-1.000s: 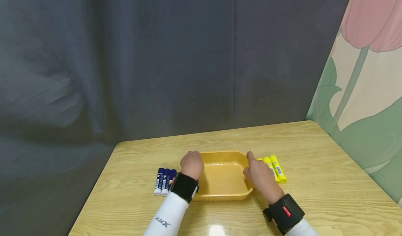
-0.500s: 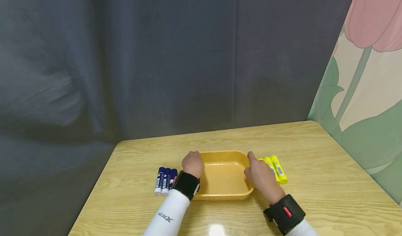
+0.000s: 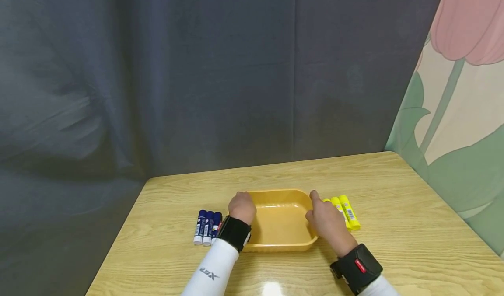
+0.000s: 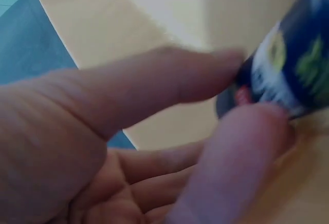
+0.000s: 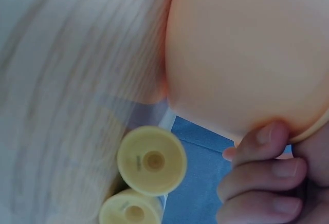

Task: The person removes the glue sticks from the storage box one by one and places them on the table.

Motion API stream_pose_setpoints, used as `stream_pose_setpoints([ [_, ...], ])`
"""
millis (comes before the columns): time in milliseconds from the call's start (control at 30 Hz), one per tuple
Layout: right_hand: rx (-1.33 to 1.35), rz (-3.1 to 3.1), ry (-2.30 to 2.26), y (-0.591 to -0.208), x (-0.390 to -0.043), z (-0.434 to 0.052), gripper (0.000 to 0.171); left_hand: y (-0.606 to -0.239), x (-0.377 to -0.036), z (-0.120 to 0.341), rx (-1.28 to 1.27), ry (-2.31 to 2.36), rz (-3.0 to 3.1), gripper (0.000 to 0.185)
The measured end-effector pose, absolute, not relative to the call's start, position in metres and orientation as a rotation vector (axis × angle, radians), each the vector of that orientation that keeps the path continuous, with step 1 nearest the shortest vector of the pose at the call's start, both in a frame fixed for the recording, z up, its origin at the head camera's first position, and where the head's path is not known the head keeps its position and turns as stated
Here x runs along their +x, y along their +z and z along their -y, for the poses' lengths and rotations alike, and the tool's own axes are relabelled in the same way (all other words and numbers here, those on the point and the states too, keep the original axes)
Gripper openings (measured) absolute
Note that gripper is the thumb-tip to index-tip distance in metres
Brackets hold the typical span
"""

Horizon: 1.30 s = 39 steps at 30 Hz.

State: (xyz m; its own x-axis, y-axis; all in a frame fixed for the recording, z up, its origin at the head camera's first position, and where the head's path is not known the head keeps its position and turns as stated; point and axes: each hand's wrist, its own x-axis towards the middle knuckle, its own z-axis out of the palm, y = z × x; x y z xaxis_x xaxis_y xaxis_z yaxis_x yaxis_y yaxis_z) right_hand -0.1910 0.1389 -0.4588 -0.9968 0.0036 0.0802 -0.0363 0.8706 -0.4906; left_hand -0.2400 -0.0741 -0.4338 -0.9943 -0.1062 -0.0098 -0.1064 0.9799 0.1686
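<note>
My left hand (image 3: 241, 207) and right hand (image 3: 325, 219) grip the two short ends of the tray (image 3: 280, 239), fingers curled on its rim. It sits on the surface (image 3: 393, 208) between them, long axis toward me; each hand is equally near.

Counting across the table (image 3: 393, 252) now: one orange tray (image 3: 280, 219) in the middle, just the one. To its left lie blue glue sticks (image 3: 206, 227), three side by side. To its right lie yellow glue sticks (image 3: 345, 212); two show plainly, with the tip of a third just peeking out past the hand, so three at best count. Two hands are in view, the left hand (image 3: 241, 206) and the right hand (image 3: 326, 221), and each wrist wears one black band, two in all.
</note>
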Motion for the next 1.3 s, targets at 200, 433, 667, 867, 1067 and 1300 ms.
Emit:
stream_pose_setpoints([
  [200, 0.023, 2.968, 0.790, -0.458, -0.190, -0.139, 0.052, -0.438, -0.247, 0.073, -0.177, 0.297, -3.146, 0.010],
  [433, 0.027, 2.955, 0.767, -0.458, -0.191, -0.140, 0.048, -0.439, -0.250, 0.071, -0.207, 0.321, -3.175, 0.009],
  [667, 0.024, 2.964, 0.798, -0.458, -0.192, -0.139, 0.051, -0.441, -0.250, 0.072, -0.219, 0.298, -3.162, 0.008],
  [867, 0.040, 2.961, 0.801, -0.458, -0.191, -0.136, 0.049, -0.445, -0.251, 0.075, -0.222, 0.267, -3.157, 0.009],
  [1067, 0.053, 2.947, 0.775, -0.458, -0.191, -0.136, 0.047, -0.445, -0.250, 0.077, -0.197, 0.286, -3.172, 0.009],
  [1300, 0.051, 2.944, 0.769, -0.458, -0.192, -0.137, 0.048, -0.437, -0.247, 0.081, -0.113, 0.315, -3.247, 0.007],
])
